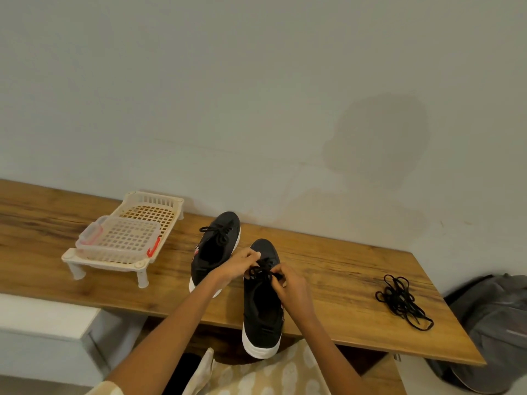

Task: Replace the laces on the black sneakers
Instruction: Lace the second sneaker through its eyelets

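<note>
Black canvas with a thick white sole, that's the near sneaker, sitting on the wooden worktop with its heel poking out over the front edge, toe aimed at the wall. Both hands are up at its lace area. Left hand comes in from the left with the forearm angled up across the worktop edge, fingers curled and pinching the black lace on the shoe. Right hand is on the shoe's right side, knuckles up, its fingers bent in and clamped on the same lace bundle, just beside the left hand.

Second sneaker sits just left of and behind that shoe, tilted a bit, laces knotted in a bow near its toe. Well off to the right of the near sneaker there's a loose tangle of black spare laces lying on the wood. Far left of it, a cream plastic rack on short legs with a clear container with red clips on top. Grey bag sits past the worktop's right end. Patterned cloth shows below the shoe's heel.
</note>
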The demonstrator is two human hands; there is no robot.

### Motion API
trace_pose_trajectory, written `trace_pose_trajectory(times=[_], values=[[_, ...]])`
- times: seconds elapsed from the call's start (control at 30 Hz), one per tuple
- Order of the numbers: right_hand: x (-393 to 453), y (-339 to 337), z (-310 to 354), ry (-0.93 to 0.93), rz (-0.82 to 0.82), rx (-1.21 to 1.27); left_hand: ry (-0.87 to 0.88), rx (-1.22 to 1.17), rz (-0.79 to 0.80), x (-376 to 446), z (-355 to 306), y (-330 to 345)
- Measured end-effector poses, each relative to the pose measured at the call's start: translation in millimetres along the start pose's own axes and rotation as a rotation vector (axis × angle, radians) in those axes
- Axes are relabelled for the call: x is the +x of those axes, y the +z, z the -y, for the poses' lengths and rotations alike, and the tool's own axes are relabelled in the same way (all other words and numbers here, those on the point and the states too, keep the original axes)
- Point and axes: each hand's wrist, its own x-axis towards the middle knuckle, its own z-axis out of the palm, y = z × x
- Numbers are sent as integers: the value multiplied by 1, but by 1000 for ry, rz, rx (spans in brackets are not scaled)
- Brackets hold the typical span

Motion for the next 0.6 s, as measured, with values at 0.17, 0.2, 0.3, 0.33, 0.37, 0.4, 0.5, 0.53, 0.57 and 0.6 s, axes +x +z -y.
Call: trace_pose_trajectory(times=[0.17,0.2,0.3,0.33,0.37,0.4,0.5,0.53,0.57,0.6], values=[[-2,1,2,-19,-26,-24,212,294,-372,5,12,-1],[-2,1,2,-17,-25,-22,220,340,-449,3,13,-1],[-4,1,3,-9,-28,-25,99,437,-360,-6,8,1],[-4,1,4,-2,-32,-28,68,480,-272,-7,6,2],[-4,0,4,4,-35,-32,64,505,-193,-8,5,3],[-4,0,4,8,-35,-35,82,505,-138,-8,3,4],[-5,-2,6,10,-22,-25,173,380,-75,-10,3,4],[-4,-2,7,4,-18,-18,195,334,-69,-10,3,3],[-4,-3,6,-3,-8,-8,207,304,-59,-10,3,2],[-3,-4,6,-10,11,10,212,282,-45,-11,2,2]])
